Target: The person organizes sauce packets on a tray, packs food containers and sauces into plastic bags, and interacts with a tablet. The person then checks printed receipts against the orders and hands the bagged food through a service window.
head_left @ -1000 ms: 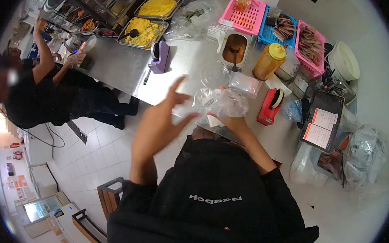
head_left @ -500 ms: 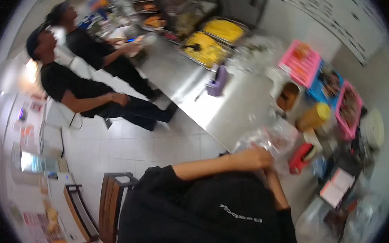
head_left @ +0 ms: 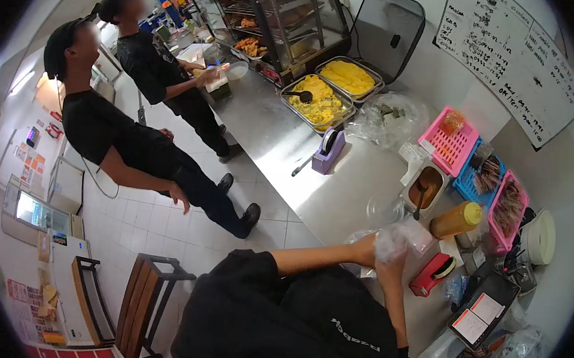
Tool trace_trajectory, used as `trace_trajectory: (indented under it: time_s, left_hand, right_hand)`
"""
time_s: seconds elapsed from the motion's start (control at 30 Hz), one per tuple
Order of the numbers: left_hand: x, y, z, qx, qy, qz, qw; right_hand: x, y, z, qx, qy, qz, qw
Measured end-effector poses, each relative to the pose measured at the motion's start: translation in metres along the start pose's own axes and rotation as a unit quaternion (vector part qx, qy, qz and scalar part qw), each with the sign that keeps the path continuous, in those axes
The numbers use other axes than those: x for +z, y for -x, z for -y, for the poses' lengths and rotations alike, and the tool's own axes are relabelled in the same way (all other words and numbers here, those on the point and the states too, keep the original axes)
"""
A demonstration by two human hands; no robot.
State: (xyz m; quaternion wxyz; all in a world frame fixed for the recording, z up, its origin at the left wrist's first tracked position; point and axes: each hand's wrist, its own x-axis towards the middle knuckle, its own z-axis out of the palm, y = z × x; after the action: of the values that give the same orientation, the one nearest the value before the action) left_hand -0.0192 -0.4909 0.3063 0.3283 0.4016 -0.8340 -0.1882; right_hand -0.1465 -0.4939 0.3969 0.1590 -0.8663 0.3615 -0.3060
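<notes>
Both my hands are at a clear plastic bag (head_left: 397,242) at the near edge of the steel counter. My left hand (head_left: 364,249) is closed at the bag's left side, its fingers partly hidden by the plastic. On the nearer side, my right hand (head_left: 390,267) is closed on the same bag. Something pale pink shows through the film, but I cannot make out what it is. A round clear lid or bowl (head_left: 385,209) lies just beyond the bag. Close to my right hand sits a red tape dispenser (head_left: 432,275), with a yellow-brown squeeze bottle (head_left: 456,221) behind it.
A container of brown sauce (head_left: 426,187) holds a ladle. Farther off are a purple tape dispenser (head_left: 328,154), trays of yellow food (head_left: 314,101), and pink (head_left: 451,138) and blue baskets (head_left: 465,185). Two people in black stand left of the counter; a wooden chair (head_left: 138,308) is nearby.
My view has shifted and become sharper. The bag, spread low before, is now bunched up between my hands. The nearer person's forearm hangs lower.
</notes>
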Motion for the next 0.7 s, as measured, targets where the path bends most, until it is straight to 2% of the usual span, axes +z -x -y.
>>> trace_trajectory:
  time_s: [0.03, 0.07, 0.1, 0.17, 0.2, 0.27, 0.3, 0.37, 0.4, 0.5, 0.53, 0.57, 0.63, 0.67, 0.7]
  left_hand:
    - [0.006, 0.0, 0.003, -0.001, -0.047, 0.003, 0.999]
    - [-0.042, -0.012, -0.037, -0.051, -0.022, 0.002, 0.998]
    - [-0.039, -0.012, -0.038, -0.087, 0.021, 0.008, 0.996]
    - [-0.029, -0.015, -0.038, -0.154, 0.104, 0.019, 0.982]
    - [0.002, -0.008, -0.017, -0.121, 0.047, -0.016, 0.991]
    - [0.077, 0.015, 0.041, -0.056, -0.066, -0.092, 0.992]
    - [0.06, 0.007, 0.028, -0.058, -0.075, -0.049, 0.994]
    - [0.0, -0.008, -0.017, -0.063, -0.091, 0.039, 0.993]
    - [0.002, -0.008, -0.02, -0.065, -0.064, 0.009, 0.996]
    - [-0.016, -0.01, -0.037, -0.08, 0.065, -0.022, 0.994]
    - [0.007, -0.012, -0.02, -0.061, -0.013, -0.029, 0.998]
    - [0.02, -0.01, -0.009, -0.112, 0.094, -0.064, 0.987]
    - [0.033, -0.001, -0.005, -0.213, 0.31, -0.122, 0.918]
    - [0.036, 0.0, -0.004, -0.193, 0.415, -0.171, 0.872]
    - [0.028, -0.002, -0.009, -0.215, 0.494, -0.178, 0.823]
  right_hand:
    - [-0.014, -0.003, 0.012, 0.047, 0.011, 0.014, 0.999]
    - [-0.023, -0.004, 0.02, 0.095, 0.02, 0.028, 0.995]
    - [-0.026, -0.003, 0.025, 0.142, 0.029, 0.043, 0.989]
    - [-0.024, -0.002, 0.029, 0.214, -0.138, 0.036, 0.966]
    - [-0.024, -0.003, 0.028, 0.245, -0.219, 0.031, 0.944]
    - [-0.027, 0.006, 0.02, 0.115, -0.131, 0.031, 0.984]
    - [-0.029, 0.012, 0.017, 0.049, -0.087, 0.033, 0.994]
    - [-0.042, 0.018, 0.007, 0.097, -0.16, 0.144, 0.972]
    - [-0.05, 0.023, 0.005, 0.122, -0.194, 0.198, 0.953]
    - [-0.073, 0.039, 0.014, 0.095, -0.261, 0.135, 0.951]
    - [-0.077, 0.042, 0.018, 0.1, -0.225, 0.1, 0.964]
    - [-0.081, 0.047, 0.022, 0.107, -0.191, 0.066, 0.974]
    - [-0.087, 0.07, 0.017, 0.123, -0.124, 0.023, 0.984]
    - [-0.082, 0.083, 0.008, 0.129, -0.091, 0.011, 0.987]
    - [-0.073, 0.098, -0.004, 0.135, -0.058, -0.003, 0.989]
